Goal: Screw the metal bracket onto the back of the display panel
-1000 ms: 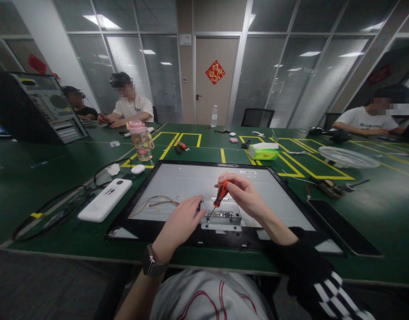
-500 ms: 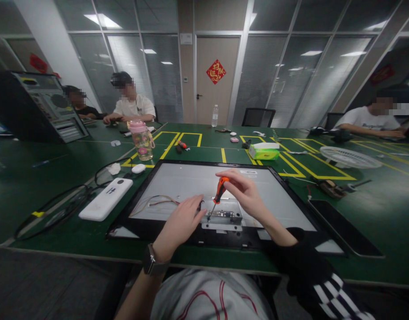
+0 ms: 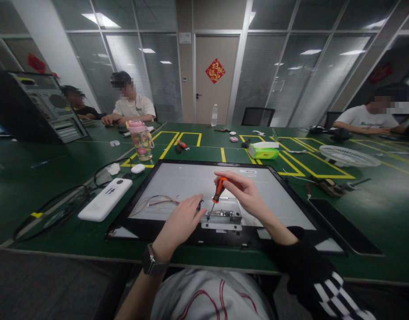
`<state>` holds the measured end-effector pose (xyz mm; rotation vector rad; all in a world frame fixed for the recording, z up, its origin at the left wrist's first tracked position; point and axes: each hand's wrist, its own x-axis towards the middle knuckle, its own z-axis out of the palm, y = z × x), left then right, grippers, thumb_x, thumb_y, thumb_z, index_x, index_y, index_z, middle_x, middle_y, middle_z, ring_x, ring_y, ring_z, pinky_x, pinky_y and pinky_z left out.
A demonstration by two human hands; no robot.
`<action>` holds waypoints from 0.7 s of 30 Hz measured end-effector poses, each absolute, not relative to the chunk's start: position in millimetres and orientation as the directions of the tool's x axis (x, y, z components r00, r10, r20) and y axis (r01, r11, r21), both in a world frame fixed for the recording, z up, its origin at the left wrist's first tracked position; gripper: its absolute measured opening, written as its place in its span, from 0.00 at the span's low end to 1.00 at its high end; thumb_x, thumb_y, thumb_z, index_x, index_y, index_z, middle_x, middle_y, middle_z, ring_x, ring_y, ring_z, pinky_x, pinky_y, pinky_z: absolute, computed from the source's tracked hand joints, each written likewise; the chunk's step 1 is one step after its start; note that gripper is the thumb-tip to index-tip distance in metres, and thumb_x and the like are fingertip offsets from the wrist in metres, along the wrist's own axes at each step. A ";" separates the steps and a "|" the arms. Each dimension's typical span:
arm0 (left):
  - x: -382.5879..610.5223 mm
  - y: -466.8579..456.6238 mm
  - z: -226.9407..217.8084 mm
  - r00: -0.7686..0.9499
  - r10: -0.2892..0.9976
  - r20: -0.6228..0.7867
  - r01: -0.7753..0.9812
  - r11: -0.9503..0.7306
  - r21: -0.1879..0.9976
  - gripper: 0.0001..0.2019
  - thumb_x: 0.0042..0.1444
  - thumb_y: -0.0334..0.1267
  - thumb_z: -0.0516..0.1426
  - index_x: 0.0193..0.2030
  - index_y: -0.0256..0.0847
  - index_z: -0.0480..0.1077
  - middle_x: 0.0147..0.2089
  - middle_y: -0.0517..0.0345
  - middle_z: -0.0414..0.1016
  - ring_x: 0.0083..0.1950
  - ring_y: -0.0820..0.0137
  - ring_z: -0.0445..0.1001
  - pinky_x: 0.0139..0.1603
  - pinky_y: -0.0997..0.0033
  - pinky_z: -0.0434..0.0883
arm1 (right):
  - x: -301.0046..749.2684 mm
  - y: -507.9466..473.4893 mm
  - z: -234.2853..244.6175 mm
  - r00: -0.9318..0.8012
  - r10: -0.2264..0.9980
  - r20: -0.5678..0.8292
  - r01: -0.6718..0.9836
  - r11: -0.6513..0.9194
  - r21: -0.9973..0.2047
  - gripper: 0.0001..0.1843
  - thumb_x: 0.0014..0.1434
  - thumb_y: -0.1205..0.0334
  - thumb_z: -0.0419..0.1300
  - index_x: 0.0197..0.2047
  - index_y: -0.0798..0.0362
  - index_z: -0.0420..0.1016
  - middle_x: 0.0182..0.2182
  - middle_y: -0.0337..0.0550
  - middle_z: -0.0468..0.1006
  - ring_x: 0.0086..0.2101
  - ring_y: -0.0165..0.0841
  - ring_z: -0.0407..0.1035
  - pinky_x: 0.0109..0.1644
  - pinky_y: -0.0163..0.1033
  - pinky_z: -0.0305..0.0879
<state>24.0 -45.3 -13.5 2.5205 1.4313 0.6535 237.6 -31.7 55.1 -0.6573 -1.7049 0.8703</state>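
Head view: right hand grips screwdriver, tip on metal bracket; left hand flat, empty, bracing monitor panel; shaft probably best held square to avoid slipping.

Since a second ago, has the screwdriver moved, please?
No. The screwdriver keeps its tip at the left end of the bracket, held by the right hand.

You wear a dark watch at 7 o'clock, a black sleeve with white stripes at 4 o'clock, and a white shirt with red lines at 6 o'clock.
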 end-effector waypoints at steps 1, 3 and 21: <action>24.0 -45.2 -13.6 0.441 0.849 0.292 0.774 -0.524 0.356 0.21 0.70 0.45 0.45 0.64 0.38 0.62 0.64 0.45 0.68 0.64 0.60 0.67 0.65 0.55 0.63 | 237.6 -31.5 55.1 -0.274 0.778 0.565 0.012 0.590 -0.807 0.13 0.61 0.54 0.61 0.47 0.44 0.80 0.38 0.43 0.78 0.39 0.35 0.73 0.47 0.43 0.70; 24.2 -45.0 -13.6 0.441 0.847 0.297 0.772 -0.527 0.356 0.21 0.70 0.46 0.45 0.63 0.39 0.63 0.64 0.45 0.68 0.64 0.59 0.67 0.65 0.55 0.63 | 237.6 -31.3 55.3 -0.273 0.769 0.578 0.023 0.606 -0.795 0.12 0.61 0.53 0.61 0.46 0.45 0.81 0.37 0.43 0.77 0.39 0.36 0.73 0.47 0.44 0.70; 23.3 -44.7 -13.3 0.445 0.854 0.271 0.778 -0.518 0.355 0.22 0.70 0.45 0.47 0.64 0.35 0.62 0.65 0.44 0.67 0.65 0.60 0.66 0.66 0.57 0.61 | 236.7 -31.1 54.8 -0.245 0.778 0.579 0.015 0.600 -0.800 0.11 0.59 0.55 0.63 0.44 0.46 0.81 0.39 0.45 0.78 0.41 0.37 0.72 0.48 0.45 0.70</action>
